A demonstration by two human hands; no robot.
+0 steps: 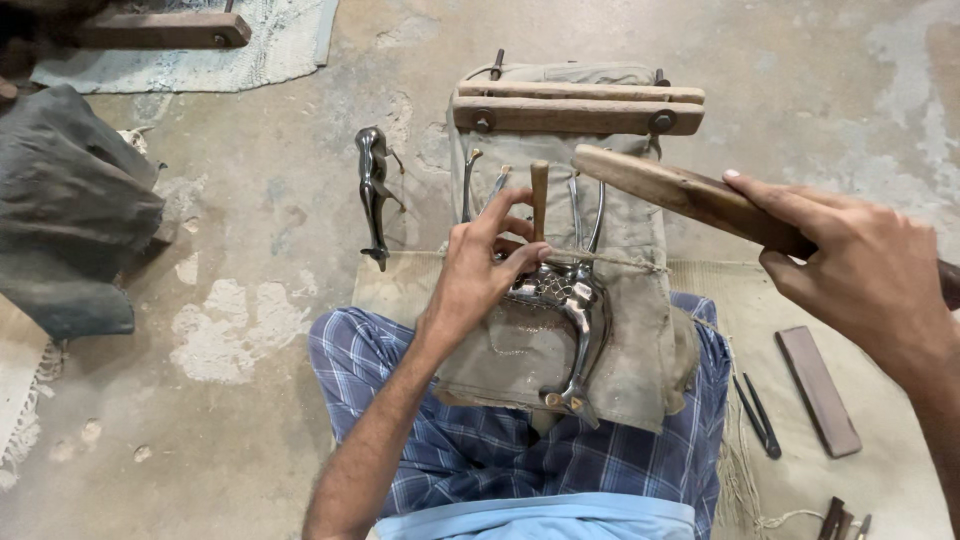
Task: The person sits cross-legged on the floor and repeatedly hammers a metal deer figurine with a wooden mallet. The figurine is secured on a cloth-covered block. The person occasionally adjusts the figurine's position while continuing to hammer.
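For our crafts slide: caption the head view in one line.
Left hand steadies a wooden-handled punch on a metal animal figure; right hand holds a wooden mallet.

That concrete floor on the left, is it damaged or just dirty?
It looks worn: the grey concrete floor has pale, chipped patches where the surface has flaked away, just left of the blue checked cloth over the person's lap. Nothing looks spilled.

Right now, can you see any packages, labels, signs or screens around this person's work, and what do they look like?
None in view: no package, label, sign or screen.
The left hand steadies a small wooden-handled tool on a shiny metal animal figure lying on a canvas pad.
The right hand grips a wooden mallet.
A second metal figure lies on the concrete floor.
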